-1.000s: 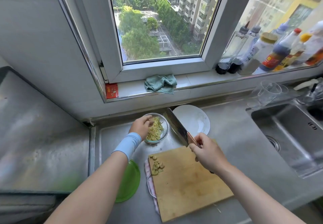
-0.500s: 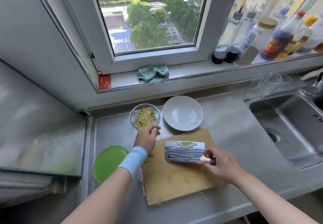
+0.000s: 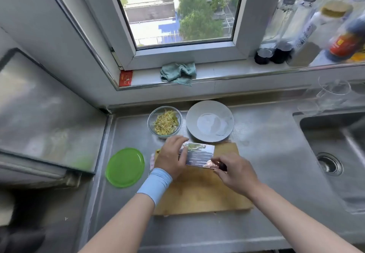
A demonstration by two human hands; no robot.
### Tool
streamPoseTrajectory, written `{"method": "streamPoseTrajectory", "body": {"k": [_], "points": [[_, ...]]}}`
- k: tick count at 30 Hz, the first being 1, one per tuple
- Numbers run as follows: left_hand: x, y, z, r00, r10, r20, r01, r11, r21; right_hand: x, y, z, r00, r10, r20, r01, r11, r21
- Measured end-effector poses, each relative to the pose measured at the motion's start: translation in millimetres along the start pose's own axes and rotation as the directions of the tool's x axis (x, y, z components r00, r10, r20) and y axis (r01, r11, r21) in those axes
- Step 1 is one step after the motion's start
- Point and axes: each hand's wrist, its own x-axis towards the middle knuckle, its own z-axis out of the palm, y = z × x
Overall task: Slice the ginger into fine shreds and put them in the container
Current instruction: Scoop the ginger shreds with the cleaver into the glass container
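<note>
I note a round green plastic lid (image 3: 125, 167) flat on the steel bench (image 3: 266, 144), left of the wooden chopping board (image 3: 197, 197). The left hand (image 3: 171, 157) lies on the board, fingers bent against the broad steel cleaver (image 3: 199, 154); I cannot tell whether it holds anything. Beyond it, yellow ginger shreds (image 3: 166, 123) sit in the clear glass bowl (image 3: 151, 114), beside a round white plate (image 3: 210, 121). The right hand (image 3: 235, 173) grips the cleaver's handle.

Round grey ceramic plate (image 3: 210, 121) at far centre of the steel counter (image 3: 266, 138); stainless steel sink (image 3: 325, 132) at right. On the windowsill: crumpled teal cloth (image 3: 178, 73), small red packet (image 3: 125, 77) to its left, blurred condiment bottles (image 3: 343, 41) far right.
</note>
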Motion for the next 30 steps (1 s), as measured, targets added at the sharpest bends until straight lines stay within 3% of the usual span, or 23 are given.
{"method": "streamPoseTrajectory", "body": {"k": [4,7,13,17,19,21,24,26,30], "points": [[4,-16,-19,0.965,0.254,0.059,-0.258,0.964,0.066,44,-31,-13,0.994,-0.102,-0.034,0.101,0.995,-0.021],[13,-40,-29,0.941,0.315,0.124,-0.331,0.934,0.135,76,-53,-5,0.993,-0.114,-0.025,0.113,0.993,-0.034],[53,-71,-51,0.943,0.119,0.310,-0.176,0.971,0.162,113,-79,14,0.992,-0.126,-0.005,0.126,0.992,-0.006],[92,-94,-53,0.874,-0.015,0.486,-0.070,0.985,0.157,115,-80,22,0.996,-0.085,0.023,0.085,0.996,0.002],[101,-102,-55,0.904,-0.025,0.427,-0.013,0.996,0.084,114,-78,23,0.997,-0.059,0.044,0.059,0.998,0.015],[99,-109,-60,0.962,-0.053,0.268,0.054,0.999,0.001,114,-76,23,0.997,-0.038,0.066,0.038,0.999,0.006],[78,-117,-64,0.991,0.021,0.131,-0.022,1.000,0.008,114,-74,22,0.998,-0.013,0.067,0.014,1.000,-0.006],[71,-118,-61,0.984,0.048,0.174,-0.055,0.998,0.035,114,-77,20,0.998,-0.007,0.054,0.007,1.000,-0.003],[87,-114,-58,0.945,-0.041,0.326,0.012,0.996,0.089,114,-82,13,0.999,-0.009,0.049,0.009,1.000,-0.001]]}}
